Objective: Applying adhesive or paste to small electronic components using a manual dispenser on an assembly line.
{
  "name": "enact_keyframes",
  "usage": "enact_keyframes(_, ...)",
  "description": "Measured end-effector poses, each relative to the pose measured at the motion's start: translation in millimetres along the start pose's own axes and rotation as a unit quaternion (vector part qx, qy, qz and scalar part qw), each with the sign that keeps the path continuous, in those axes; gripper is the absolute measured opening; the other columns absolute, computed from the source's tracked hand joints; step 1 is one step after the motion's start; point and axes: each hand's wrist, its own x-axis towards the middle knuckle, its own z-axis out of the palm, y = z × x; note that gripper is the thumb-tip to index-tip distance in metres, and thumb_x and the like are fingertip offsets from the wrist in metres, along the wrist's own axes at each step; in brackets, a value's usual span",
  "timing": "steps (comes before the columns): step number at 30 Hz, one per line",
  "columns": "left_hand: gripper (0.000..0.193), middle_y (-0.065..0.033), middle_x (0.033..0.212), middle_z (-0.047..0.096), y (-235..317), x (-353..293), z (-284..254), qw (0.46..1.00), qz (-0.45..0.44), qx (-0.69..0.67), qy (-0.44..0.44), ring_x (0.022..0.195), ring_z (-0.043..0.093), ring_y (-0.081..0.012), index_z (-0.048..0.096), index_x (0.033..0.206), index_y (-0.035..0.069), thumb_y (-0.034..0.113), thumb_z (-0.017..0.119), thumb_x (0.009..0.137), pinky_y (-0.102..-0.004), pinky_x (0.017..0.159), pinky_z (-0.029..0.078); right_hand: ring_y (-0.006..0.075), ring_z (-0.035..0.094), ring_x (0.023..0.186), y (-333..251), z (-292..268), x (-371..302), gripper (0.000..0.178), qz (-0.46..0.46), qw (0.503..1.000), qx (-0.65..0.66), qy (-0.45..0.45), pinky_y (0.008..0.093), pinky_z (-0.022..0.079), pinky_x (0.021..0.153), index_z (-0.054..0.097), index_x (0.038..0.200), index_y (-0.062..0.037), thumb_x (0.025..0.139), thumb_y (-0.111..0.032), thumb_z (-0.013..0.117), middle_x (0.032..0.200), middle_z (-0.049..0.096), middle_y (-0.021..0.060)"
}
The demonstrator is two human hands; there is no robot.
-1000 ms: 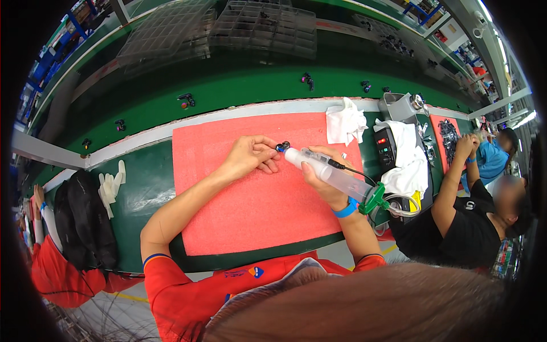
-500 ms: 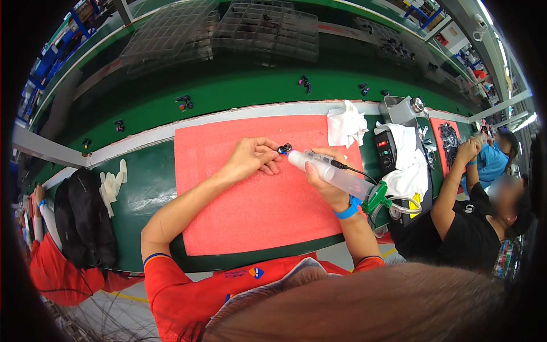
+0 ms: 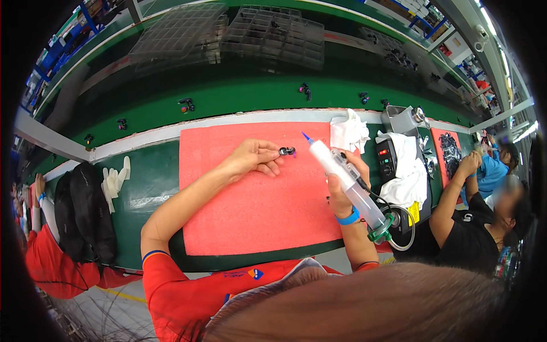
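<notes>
Between the fingertips of my left hand [image 3: 257, 157] is a small black part [image 3: 287, 151] with a purple bit on it, held over the pink foam mat [image 3: 228, 222]. My right hand [image 3: 345, 185] is wrapped round a glue-dispensing syringe [image 3: 337, 166] with a white barrel and a blue tapered tip. That tip points up and away, apart from the black part. A green cap [image 3: 380, 229] closes the syringe's rear end, where a clear hose joins it. A black cable runs from the grip at my right hand. Beside that wrist, a small dark thing is mostly hidden.
Beyond the mat, a green belt [image 3: 239, 94] carries several small black parts. To the right stand a black control box [image 3: 386, 159], white cloths [image 3: 348, 132] and a metal container [image 3: 399, 119]. A black bag [image 3: 85, 214] and pale gloves [image 3: 114, 181] lie left. Co-workers sit on both sides.
The syringe tip has come away from the black part, and my right hand has tilted it upward. My left hand still holds the part in nearly the same place.
</notes>
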Motion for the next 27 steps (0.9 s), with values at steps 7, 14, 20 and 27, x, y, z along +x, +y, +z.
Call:
enact_keyframes(7, 0.023, -0.0141, 0.099, 0.071, -6, 5, -2, 0.997, 0.059, 0.045, -0.03, 0.082, 0.075, -0.0209, 0.06, 0.123, -0.007, 0.007, 0.056, 0.105, -0.0306, 0.074, 0.065, 0.024, 0.072, 0.106, -9, -2, 3, 0.05, 0.065, 0.997, 0.036, -0.011, 0.035, 0.058, 0.09, 0.059, 0.128, 0.0015, 0.088, -0.019, 0.081, 0.117, 0.072, 0.0186)
enact_keyframes(14, 0.022, -0.0142, 0.102, 0.069, -6, 4, 1, 0.998, 0.043, 0.047, -0.013, 0.079, 0.074, -0.0189, 0.061, 0.121, -0.007, 0.007, 0.054, 0.106, -0.0306, 0.07, 0.065, 0.0216, 0.078, 0.086, -19, 0, 11, 0.039, 0.021, 0.995, -0.077, -0.059, 0.0322, 0.062, 0.078, 0.07, 0.112, -0.0046, 0.077, -0.017, 0.082, 0.099, 0.078, 0.0104)
enact_keyframes(20, 0.023, -0.014, 0.097, 0.07, -5, 4, 4, 0.997, 0.037, 0.07, 0.015, 0.074, 0.074, -0.0185, 0.061, 0.122, -0.008, 0.006, 0.054, 0.105, -0.0305, 0.066, 0.064, 0.0229, 0.077, 0.085, -21, 1, 15, 0.04, -0.021, 0.988, -0.122, -0.091, 0.033, 0.062, 0.076, 0.069, 0.113, -0.0027, 0.078, -0.015, 0.083, 0.098, 0.078, 0.0124)
enact_keyframes(27, 0.023, -0.0143, 0.092, 0.07, -8, 6, 5, 0.997, 0.041, 0.069, 0.015, 0.071, 0.073, -0.0182, 0.061, 0.122, -0.008, 0.005, 0.054, 0.105, -0.0302, 0.065, 0.064, 0.0223, 0.078, 0.085, -23, 3, 18, 0.039, -0.005, 0.984, -0.129, -0.126, 0.0325, 0.062, 0.076, 0.068, 0.114, -0.0025, 0.08, -0.014, 0.083, 0.098, 0.079, 0.0122)
